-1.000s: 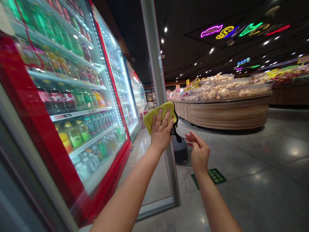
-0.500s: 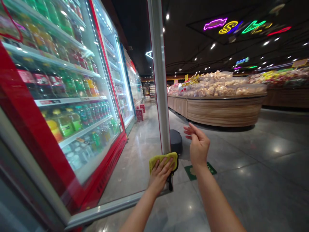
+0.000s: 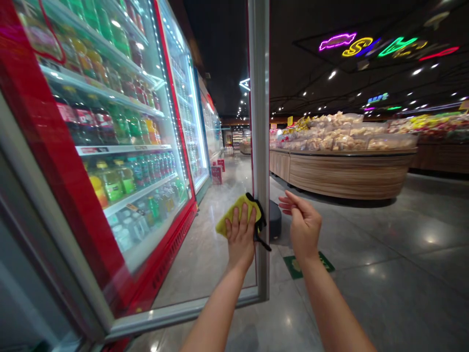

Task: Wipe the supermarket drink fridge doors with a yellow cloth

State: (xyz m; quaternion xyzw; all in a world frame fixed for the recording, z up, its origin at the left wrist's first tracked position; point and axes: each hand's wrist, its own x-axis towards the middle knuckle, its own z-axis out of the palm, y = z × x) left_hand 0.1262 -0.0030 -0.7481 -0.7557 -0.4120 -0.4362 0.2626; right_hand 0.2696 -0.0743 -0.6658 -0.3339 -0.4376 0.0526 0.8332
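Note:
My left hand [image 3: 241, 234] presses a yellow cleaning cloth [image 3: 229, 220] with black edging against the glass of an open fridge door. Its fingers lie stretched over the cloth, and a black strap hangs from the cloth beside the metal door frame [image 3: 261, 146]. The lower rail of the frame runs beneath my left forearm. My right hand [image 3: 304, 222] hovers just right of the frame, apart from it. Nothing shows in it; its fingers are partly extended to the left, loosely bent.
On the left, a red-framed drinks fridge [image 3: 146, 288] holds rows of bottles [image 3: 113, 183]. A curved wooden display stand [image 3: 348, 176] with packaged goods stands at right. Behind the door frame sits a dark round stool [image 3: 274, 222]. A green floor sticker [image 3: 293, 266] lies near my right wrist.
My left hand and the cloth have moved up from the door's bottom corner onto the glass, and the cloth has tilted. My right hand keeps nearly the same pose. The view has shifted slightly left.

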